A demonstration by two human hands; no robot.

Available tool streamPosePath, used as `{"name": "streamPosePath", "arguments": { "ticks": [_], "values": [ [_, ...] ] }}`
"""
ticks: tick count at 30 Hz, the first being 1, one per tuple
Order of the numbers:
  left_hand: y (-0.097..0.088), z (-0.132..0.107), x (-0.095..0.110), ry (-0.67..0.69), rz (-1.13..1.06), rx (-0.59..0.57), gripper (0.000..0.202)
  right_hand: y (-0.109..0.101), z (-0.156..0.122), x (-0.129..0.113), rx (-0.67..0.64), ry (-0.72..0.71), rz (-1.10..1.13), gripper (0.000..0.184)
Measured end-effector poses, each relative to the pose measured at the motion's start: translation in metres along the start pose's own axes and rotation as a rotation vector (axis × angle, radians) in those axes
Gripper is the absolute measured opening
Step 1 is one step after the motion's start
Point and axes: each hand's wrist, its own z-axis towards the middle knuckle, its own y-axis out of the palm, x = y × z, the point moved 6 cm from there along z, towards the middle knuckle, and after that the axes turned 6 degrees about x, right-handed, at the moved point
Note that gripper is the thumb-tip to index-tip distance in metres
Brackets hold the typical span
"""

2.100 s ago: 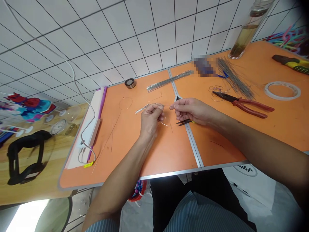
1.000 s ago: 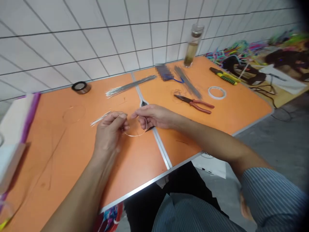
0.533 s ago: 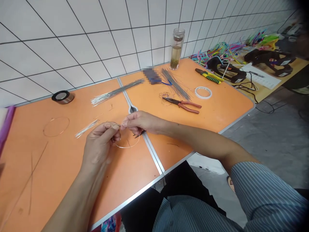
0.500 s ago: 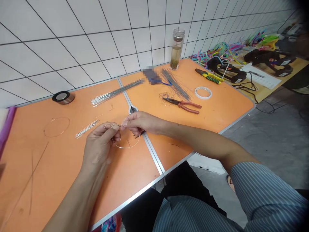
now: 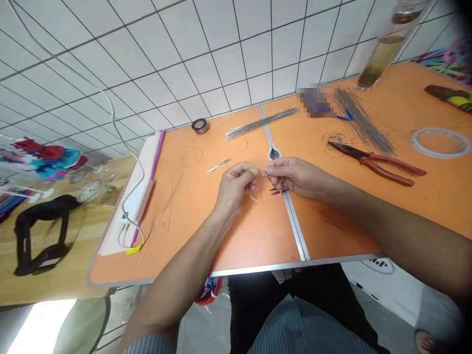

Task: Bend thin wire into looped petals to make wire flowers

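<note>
One thin wire (image 5: 254, 198), left hand (image 5: 236, 183) pinching it, right hand (image 5: 285, 174) just beside, also narrowly closed on it, red-handled pliers (image 5: 387, 168) lying on orange surface (image 5: 258, 236).

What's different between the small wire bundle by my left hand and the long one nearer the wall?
The small wire bundle is shorter and thinner than the long wire bundle. The small one lies near your left hand, wholly left of the metal seam; the long one crosses the seam farther back. Both are silvery, fairly straight wires lying on the orange tabletop.
</note>
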Motion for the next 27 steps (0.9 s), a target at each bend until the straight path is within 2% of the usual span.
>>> {"name": "streamPosePath", "arguments": {
  "ticks": [4, 7, 12, 14, 16, 18, 19, 20, 22, 23, 25, 27],
  "values": [
    [0.001, 0.000, -0.003, -0.010, -0.006, -0.028, 0.029, 0.001, 0.002, -0.001, 0.020, -0.068, -0.015, 0.027],
    [0.003, -0.002, -0.003, -0.008, 0.015, -0.033, 0.023, 0.004, 0.002, 0.001, 0.010, -0.051, -0.025, 0.028],
    [0.002, -0.006, 0.003, -0.013, 0.069, 0.042, 0.019, 0.009, -0.003, 0.000, 0.024, 0.009, -0.074, 0.017],
    [0.000, -0.007, 0.007, -0.021, 0.097, 0.075, 0.020, 0.003, -0.007, -0.012, 0.081, -0.060, -0.183, 0.016],
    [0.000, -0.007, 0.011, -0.020, 0.115, 0.072, 0.023, -0.013, -0.015, -0.038, 0.227, -0.238, -0.484, 0.017],
    [-0.001, -0.008, 0.015, -0.007, 0.134, 0.080, 0.028, -0.036, -0.029, -0.070, 0.430, -0.391, -0.972, 0.020],
    [-0.001, -0.009, 0.016, -0.008, 0.144, 0.083, 0.028, -0.052, -0.037, -0.082, 0.557, -0.352, -1.203, 0.020],
    [-0.001, -0.010, 0.016, -0.008, 0.148, 0.085, 0.029, -0.070, -0.043, -0.091, 0.637, -0.247, -1.374, 0.018],
    [0.000, -0.010, 0.016, -0.017, 0.143, 0.084, 0.029, -0.105, -0.055, -0.106, 0.766, -0.067, -1.579, 0.016],
    [0.001, -0.010, 0.015, -0.022, 0.136, 0.081, 0.029, -0.118, -0.059, -0.112, 0.815, -0.047, -1.603, 0.019],
    [0.002, -0.010, 0.013, -0.035, 0.126, 0.072, 0.029, -0.138, -0.063, -0.113, 0.833, 0.028, -1.626, 0.024],
    [0.002, -0.009, 0.012, -0.038, 0.128, 0.068, 0.028, -0.148, -0.063, -0.105, 0.785, 0.151, -1.671, 0.029]
  ]
}}
